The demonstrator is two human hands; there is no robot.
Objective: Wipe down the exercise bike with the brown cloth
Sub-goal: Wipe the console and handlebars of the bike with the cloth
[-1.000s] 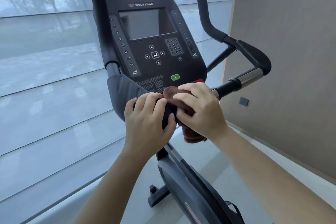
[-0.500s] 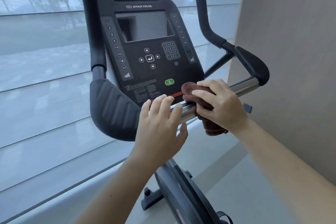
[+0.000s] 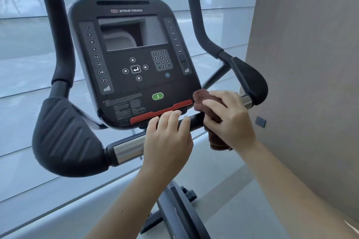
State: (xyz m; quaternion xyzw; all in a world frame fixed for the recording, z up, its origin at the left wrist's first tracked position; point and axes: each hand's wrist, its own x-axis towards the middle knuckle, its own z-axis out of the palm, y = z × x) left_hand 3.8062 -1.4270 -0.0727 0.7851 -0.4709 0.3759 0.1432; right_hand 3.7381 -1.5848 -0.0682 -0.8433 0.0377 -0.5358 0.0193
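The black exercise bike's console [image 3: 134, 64] faces me, with a horizontal handlebar [image 3: 128, 148] running below it between two padded elbow rests. My right hand [image 3: 229, 120] presses the folded brown cloth [image 3: 202, 101] around the bar's right part, close to the right pad [image 3: 250, 83]. A loose end of the cloth hangs below the bar. My left hand [image 3: 167, 137] grips the bar's middle, fingers curled over it just under the console's red strip [image 3: 161, 111].
A beige wall [image 3: 310, 64] stands close on the right, with a small dark square plate [image 3: 260, 122] on it. Shaded windows [image 3: 25, 64] fill the left and back. The bike's frame [image 3: 178, 215] slopes down between my arms to the pale floor.
My right hand has slid the cloth rightward along the handlebar, away from my left hand. The view has swung left, bringing the left elbow pad fully into sight.
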